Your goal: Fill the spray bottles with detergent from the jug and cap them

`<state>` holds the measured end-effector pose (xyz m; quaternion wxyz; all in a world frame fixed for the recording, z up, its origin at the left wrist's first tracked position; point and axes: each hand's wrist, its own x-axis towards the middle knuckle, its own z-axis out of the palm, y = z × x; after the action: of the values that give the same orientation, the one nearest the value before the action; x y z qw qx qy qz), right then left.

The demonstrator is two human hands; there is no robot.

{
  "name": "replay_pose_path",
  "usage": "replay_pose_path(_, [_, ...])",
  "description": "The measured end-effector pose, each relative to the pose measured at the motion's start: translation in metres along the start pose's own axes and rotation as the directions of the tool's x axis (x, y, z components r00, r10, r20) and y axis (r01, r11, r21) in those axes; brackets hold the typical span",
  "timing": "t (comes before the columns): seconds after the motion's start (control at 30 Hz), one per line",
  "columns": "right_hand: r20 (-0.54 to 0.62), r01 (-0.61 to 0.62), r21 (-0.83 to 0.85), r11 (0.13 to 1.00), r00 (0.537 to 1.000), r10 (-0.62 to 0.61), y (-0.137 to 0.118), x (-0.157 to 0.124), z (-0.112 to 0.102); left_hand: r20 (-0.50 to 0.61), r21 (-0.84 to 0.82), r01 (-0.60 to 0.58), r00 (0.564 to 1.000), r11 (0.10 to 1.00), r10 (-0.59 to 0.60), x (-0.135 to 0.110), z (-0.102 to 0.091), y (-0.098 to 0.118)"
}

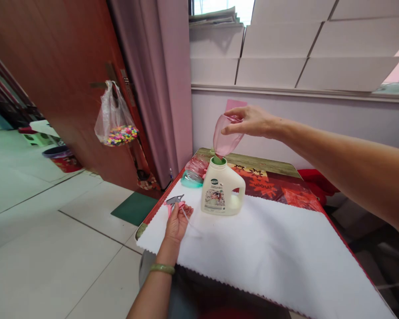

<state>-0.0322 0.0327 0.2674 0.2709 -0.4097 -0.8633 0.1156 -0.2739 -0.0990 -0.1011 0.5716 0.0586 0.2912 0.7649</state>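
Observation:
My right hand (249, 120) grips a clear pink spray bottle (226, 135), tipped upside down. Its neck meets the green-rimmed mouth of a cream detergent jug (216, 188), which stands upright with its handle to the right. Whether the neck reaches inside the mouth I cannot tell. Low and to the left, my left hand (177, 221) has its fingers closed on a grey and pink spray trigger head (175, 201), whose thin tube hangs toward the white cloth. Behind the jug's left side lie a teal clear bottle (192, 178) and a pinkish clear bottle (197, 166).
A white scalloped cloth (269, 252) covers much of the table, with a red patterned cover (262, 184) showing behind. On the door handle to the left hangs a plastic bag (116, 117) of colourful pieces. A bucket (63, 158) stands on the floor.

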Motion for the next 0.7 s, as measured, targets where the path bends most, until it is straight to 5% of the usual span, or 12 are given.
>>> replay_pose_path(0.2, [-0.064, -0.019, 0.129, 0.992, 0.998, 0.027, 0.016, -0.005, 0.004, -0.01, 0.008, 0.0, 1.0, 1.0, 0.0, -0.001, 0.001, 0.0])
replay_pose_path(0.33, [-0.1, -0.093, 0.421, 0.902, 0.984, 0.148, 0.053, -0.025, 0.023, -0.016, 0.01, 0.002, 1.0, 1.0, -0.002, -0.003, 0.003, 0.001])
replay_pose_path(0.43, [-0.068, -0.201, 0.696, 0.69, 0.938, 0.341, 0.084, -0.053, 0.049, -0.025, 0.013, 0.006, 1.0, 1.0, -0.005, -0.004, 0.005, 0.002])
replay_pose_path(0.53, [0.086, -0.322, 0.879, 0.353, 0.833, 0.547, 0.103, -0.085, 0.076, -0.036, 0.02, 0.012, 0.999, 1.0, -0.011, -0.005, 0.009, 0.003])
replay_pose_path(0.6, [0.173, -0.33, 0.927, 0.179, 0.799, 0.576, 0.108, -0.104, 0.089, -0.048, 0.023, 0.016, 0.999, 1.0, -0.015, -0.007, 0.011, 0.003])
replay_pose_path(0.7, [0.232, -0.304, 0.952, 0.036, 0.794, 0.562, 0.107, -0.126, 0.103, -0.076, 0.012, 0.01, 0.997, 1.0, -0.009, -0.012, 0.016, 0.006])
